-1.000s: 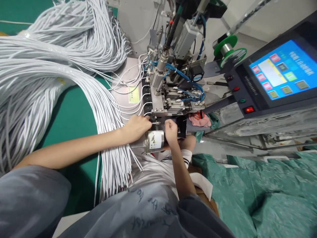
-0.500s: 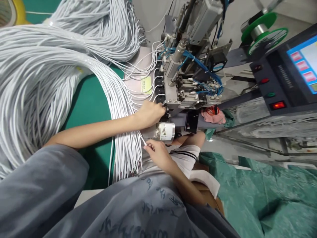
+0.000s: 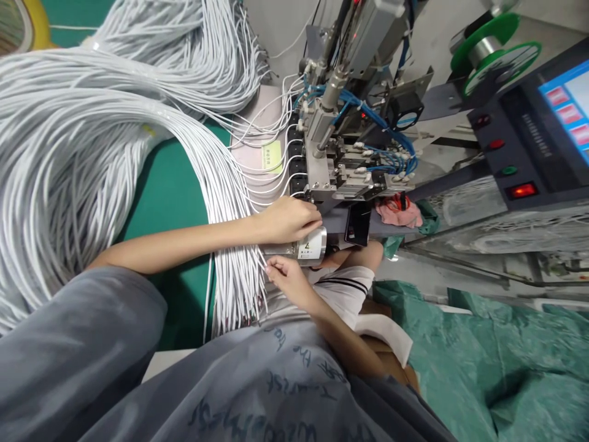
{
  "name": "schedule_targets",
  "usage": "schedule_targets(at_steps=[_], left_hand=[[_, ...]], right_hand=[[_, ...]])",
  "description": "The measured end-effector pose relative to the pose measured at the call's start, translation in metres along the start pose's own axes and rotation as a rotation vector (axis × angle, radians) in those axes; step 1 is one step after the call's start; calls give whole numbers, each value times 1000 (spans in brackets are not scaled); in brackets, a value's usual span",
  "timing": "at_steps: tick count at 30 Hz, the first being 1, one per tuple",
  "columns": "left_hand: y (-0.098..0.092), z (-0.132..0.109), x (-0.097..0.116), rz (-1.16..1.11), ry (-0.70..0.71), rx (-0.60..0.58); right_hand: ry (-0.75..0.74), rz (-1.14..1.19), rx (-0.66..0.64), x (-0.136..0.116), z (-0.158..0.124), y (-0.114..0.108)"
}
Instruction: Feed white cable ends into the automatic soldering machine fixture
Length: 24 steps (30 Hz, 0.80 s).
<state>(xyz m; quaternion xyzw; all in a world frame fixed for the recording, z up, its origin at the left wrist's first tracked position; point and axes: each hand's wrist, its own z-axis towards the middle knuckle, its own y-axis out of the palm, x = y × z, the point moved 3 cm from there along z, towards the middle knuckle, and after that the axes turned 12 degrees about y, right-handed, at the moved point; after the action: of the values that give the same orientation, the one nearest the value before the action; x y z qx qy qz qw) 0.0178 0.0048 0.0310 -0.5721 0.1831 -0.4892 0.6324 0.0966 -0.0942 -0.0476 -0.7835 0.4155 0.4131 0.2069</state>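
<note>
A thick bundle of white cables (image 3: 184, 123) sweeps across the green table and fans out, cut ends toward my lap. My left hand (image 3: 294, 220) reaches over this bundle to the front of a metal machine (image 3: 319, 166). Its fingers are curled downward just above a silver cylinder with a white label (image 3: 313, 244); whatever is in them is hidden. At the bundle's right edge my right hand (image 3: 289, 279) pinches a white cable between thumb and fingertip. Several single cables run into the row of black holders (image 3: 298, 166) along the machine's left side.
A dark phone (image 3: 358, 224) and a pink cloth (image 3: 398, 212) lie right of the cylinder. Behind them stand a control panel (image 3: 529, 135) with a lit red switch and a green-flanged spool (image 3: 488, 52). Green sheeting (image 3: 483, 350) covers the lower right.
My left hand has moved from the lowest black holder down and right, and a cable now shows running to that holder. My right hand has shifted slightly at the bundle's edge.
</note>
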Motion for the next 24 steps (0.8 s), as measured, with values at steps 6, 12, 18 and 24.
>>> schedule_targets(at_steps=[6, 12, 18, 24], left_hand=[[5, -1, 15, -120, 242, -2], [19, -6, 20, -245, 316, 26], [16, -9, 20, -264, 319, 184], [15, -10, 16, -328, 294, 240]], right_hand=[[-144, -795, 197, -29, -21, -14], [-206, -852, 115, -36, -17, -17], [-197, -849, 225, -34, -23, -15], [-155, -849, 418, -46, -41, -51]])
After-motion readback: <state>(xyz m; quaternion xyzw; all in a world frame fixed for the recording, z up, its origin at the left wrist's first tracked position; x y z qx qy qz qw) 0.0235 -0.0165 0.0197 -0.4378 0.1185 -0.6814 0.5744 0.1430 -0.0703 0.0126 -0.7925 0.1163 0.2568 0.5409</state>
